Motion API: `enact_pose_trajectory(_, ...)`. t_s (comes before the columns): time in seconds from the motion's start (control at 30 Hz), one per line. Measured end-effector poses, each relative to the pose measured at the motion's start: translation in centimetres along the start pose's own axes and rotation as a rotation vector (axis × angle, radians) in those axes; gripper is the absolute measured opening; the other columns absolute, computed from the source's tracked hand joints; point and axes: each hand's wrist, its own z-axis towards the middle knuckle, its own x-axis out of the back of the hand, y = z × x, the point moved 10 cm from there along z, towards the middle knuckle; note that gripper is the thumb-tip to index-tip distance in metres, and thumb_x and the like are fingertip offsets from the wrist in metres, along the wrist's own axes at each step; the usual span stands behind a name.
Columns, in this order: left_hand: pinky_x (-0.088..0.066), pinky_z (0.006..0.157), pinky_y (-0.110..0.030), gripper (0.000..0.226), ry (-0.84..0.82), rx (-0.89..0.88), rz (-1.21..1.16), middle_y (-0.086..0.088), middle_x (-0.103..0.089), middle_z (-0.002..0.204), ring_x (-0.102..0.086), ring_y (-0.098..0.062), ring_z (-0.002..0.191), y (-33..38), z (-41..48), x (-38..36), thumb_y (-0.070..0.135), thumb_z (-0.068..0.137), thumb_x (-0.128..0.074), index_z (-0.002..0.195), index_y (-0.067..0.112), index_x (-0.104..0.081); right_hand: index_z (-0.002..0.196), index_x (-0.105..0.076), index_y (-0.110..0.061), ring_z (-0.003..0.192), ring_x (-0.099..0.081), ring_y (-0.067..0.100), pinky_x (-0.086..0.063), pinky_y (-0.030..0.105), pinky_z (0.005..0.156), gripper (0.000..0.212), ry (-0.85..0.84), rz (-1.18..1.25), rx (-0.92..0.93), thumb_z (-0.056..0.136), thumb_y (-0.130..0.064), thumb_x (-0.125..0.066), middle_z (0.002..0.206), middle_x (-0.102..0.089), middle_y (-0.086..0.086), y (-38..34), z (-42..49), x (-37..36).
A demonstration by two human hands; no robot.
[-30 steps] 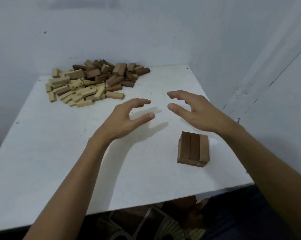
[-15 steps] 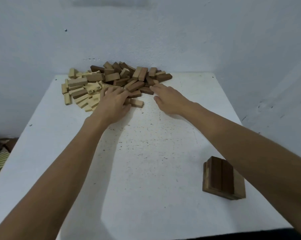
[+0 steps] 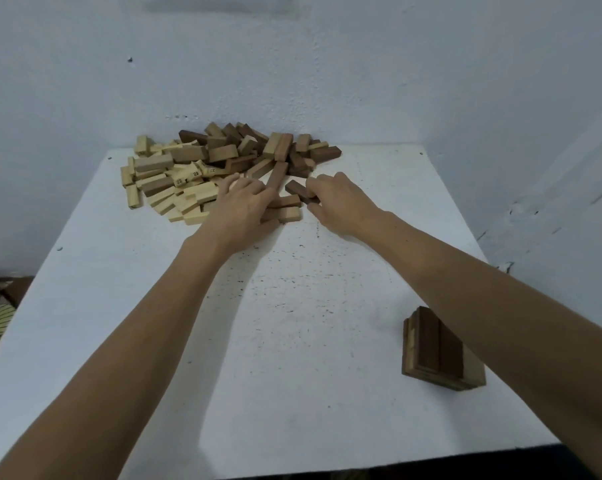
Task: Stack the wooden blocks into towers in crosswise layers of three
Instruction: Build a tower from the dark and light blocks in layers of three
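The gathering step is in hand: both arms are reaching to the far end of the white table [image 3: 154, 341], where the pile of wooden blocks [image 3: 195, 168] is lying loose by the wall, pale ones left, dark ones right. The right hand [image 3: 341, 206] is pinching a dark block [image 3: 297, 191] at the pile's near edge. The left hand [image 3: 244, 209] is lying over several blocks, fingers bent; whether it is grasping one I cannot tell. The started tower [image 3: 431, 351] is standing near right, well apart, partly behind the right forearm, dark blocks lying side by side on top. The next move is calling for blocks carried back and laid across that layer.
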Motion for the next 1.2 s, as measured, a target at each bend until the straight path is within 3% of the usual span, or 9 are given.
enact_pose_trajectory(0.13, -0.016, 0.114, -0.044, 0.032, -0.045, -0.038, -0.044, -0.003, -0.060, 0.121, -0.050, -0.027, 0.123, 1.9, -1.4, 0.1, 0.028, 0.090, -0.066, 0.119, 0.018, -0.062, 0.086, -0.053, -0.008, 0.085, -0.052, 0.031, -0.044, 0.040, 0.067, 0.007, 0.008, 0.044, -0.020, 0.090, -0.002, -0.054, 0.088, -0.062, 0.011, 0.0, -1.5, 0.4)
enact_pose_trajectory(0.23, -0.025, 0.110, -0.044, 0.031, -0.052, -0.070, -0.124, -0.002, -0.061, 0.118, -0.054, -0.024, 0.114, 2.8, -3.4, 0.5, 0.026, 0.088, -0.068, 0.118, 0.019, -0.064, 0.097, -0.063, -0.009, 0.084, -0.053, 0.023, -0.044, 0.036, 0.069, 0.015, -0.039, 0.077, 0.000, 0.088, 0.000, -0.056, 0.094, -0.066, 0.006, -0.4, -2.6, 0.4)
enact_pose_trajectory(0.33, -0.041, 0.092, -0.036, 0.030, -0.054, -0.078, -0.213, -0.001, -0.061, 0.117, -0.059, -0.023, 0.102, 3.7, -5.9, 1.2, 0.025, 0.085, -0.071, 0.115, 0.018, -0.067, 0.106, -0.065, -0.012, 0.084, -0.050, 0.017, -0.036, 0.028, 0.070, 0.019, -0.089, 0.084, 0.044, 0.090, -0.003, -0.057, 0.100, -0.066, 0.002, -1.8, -4.2, 0.2)
enact_pose_trajectory(0.43, -0.043, 0.077, -0.028, 0.029, -0.065, -0.011, -0.316, 0.001, -0.059, 0.115, -0.058, -0.020, 0.095, 3.9, -8.5, 1.6, 0.025, 0.083, -0.074, 0.110, 0.018, -0.067, 0.107, -0.066, -0.014, 0.084, -0.051, 0.016, -0.038, 0.027, 0.071, 0.021, -0.157, 0.120, 0.071, 0.092, -0.003, -0.056, 0.098, -0.064, 0.000, -4.0, -6.1, -0.3)
enact_pose_trajectory(0.57, -0.044, 0.081, -0.026, 0.028, -0.058, 0.071, -0.427, 0.004, -0.057, 0.114, -0.056, -0.014, 0.097, 3.9, -11.9, 1.7, 0.027, 0.080, -0.077, 0.105, 0.021, -0.066, 0.110, -0.067, -0.015, 0.089, -0.057, 0.019, -0.045, 0.029, 0.075, 0.026, -0.227, 0.137, 0.092, 0.092, -0.004, -0.053, 0.089, -0.060, -0.005, -6.8, -8.7, -0.8)
enact_pose_trajectory(0.67, -0.045, 0.083, -0.026, 0.026, -0.015, 0.103, -0.499, 0.005, -0.058, 0.111, -0.057, -0.013, 0.096, 3.9, -14.4, 2.1, 0.024, 0.078, -0.078, 0.101, 0.022, -0.065, 0.114, -0.066, -0.017, 0.088, -0.056, 0.015, -0.045, 0.027, 0.075, 0.025, -0.295, 0.147, 0.092, 0.090, -0.021, -0.062, 0.085, -0.053, -0.011, -8.6, -10.5, -1.0)
enact_pose_trajectory(0.87, -0.036, 0.085, -0.004, 0.032, 0.023, 0.144, -0.555, 0.004, -0.059, 0.118, -0.057, -0.007, 0.101, 4.0, -18.1, 2.4, 0.023, 0.076, -0.081, 0.105, 0.021, -0.068, 0.116, -0.062, -0.022, 0.101, -0.056, 0.016, -0.044, 0.028, 0.075, 0.039, -0.355, 0.172, 0.050, 0.083, -0.037, -0.074, 0.109, -0.062, -0.004, -10.9, -13.7, -1.9)
enact_pose_trajectory(1.03, -0.041, 0.101, -0.025, 0.040, 0.004, 0.158, -0.546, 0.004, -0.057, 0.132, -0.054, -0.012, 0.118, 4.3, -19.8, 2.0, 0.031, 0.079, -0.079, 0.117, 0.019, -0.068, 0.123, -0.058, -0.027, 0.111, -0.052, 0.016, -0.047, 0.034, 0.090, 0.040, -0.320, 0.286, 0.030, 0.086, -0.037, -0.070, 0.119, -0.060, -0.005, -11.1, -15.9, -2.6)
enact_pose_trajectory(1.2, -0.043, 0.100, -0.029, 0.048, -0.036, 0.168, -0.545, 0.005, -0.056, 0.129, -0.054, -0.012, 0.116, 4.7, -20.2, 1.7, 0.044, 0.075, -0.069, 0.118, 0.022, -0.069, 0.126, -0.054, -0.038, 0.114, -0.050, 0.015, -0.049, 0.039, 0.093, 0.042, -0.300, 0.348, -0.013, 0.085, -0.043, -0.066, 0.126, -0.055, 0.002, -10.2, -16.9, -3.9)
